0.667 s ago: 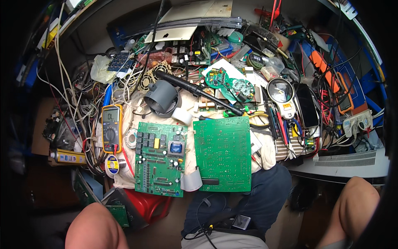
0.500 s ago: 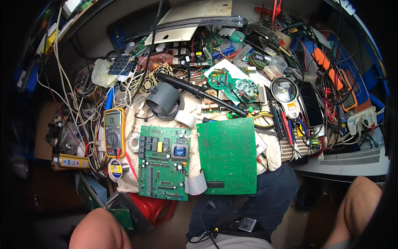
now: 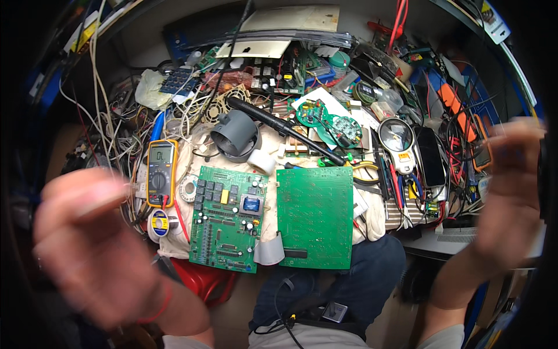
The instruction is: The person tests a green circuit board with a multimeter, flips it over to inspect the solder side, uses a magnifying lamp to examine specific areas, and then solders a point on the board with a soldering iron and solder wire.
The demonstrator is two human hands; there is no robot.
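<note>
Smeared by motion, my left hand (image 3: 96, 250) is raised left of the bench, nearest the yellow multimeter (image 3: 160, 174) and the solder spool (image 3: 159, 222). Far to the right, my right hand (image 3: 511, 192) is lifted near a tangle of leads, also blurred. Nothing shows in either hand, but the fingers are too smeared to read. Between them, two green circuit boards lie on pale cloth, apart from both hands. The left board (image 3: 224, 256) shows relays and a blue transformer (image 3: 251, 203); the right board (image 3: 317, 221) shows its solder side. A grey ribbon cable (image 3: 269, 250) spans their lower edges.
Behind the boards are a grey plastic pipe fitting (image 3: 232, 136), a black tube-shaped tool (image 3: 273, 122) and round green boards (image 3: 347, 131). A magnifier (image 3: 397, 135), pliers (image 3: 367, 173) and phone (image 3: 431, 154) lie right. Tangled cables (image 3: 110, 139) crowd the left; a red stool (image 3: 203, 285) stands below.
Both hands have come into view at the sides, where only bent arms showed before. The whole scene has shifted slightly with my head; the boards keep their places on the cloth.
</note>
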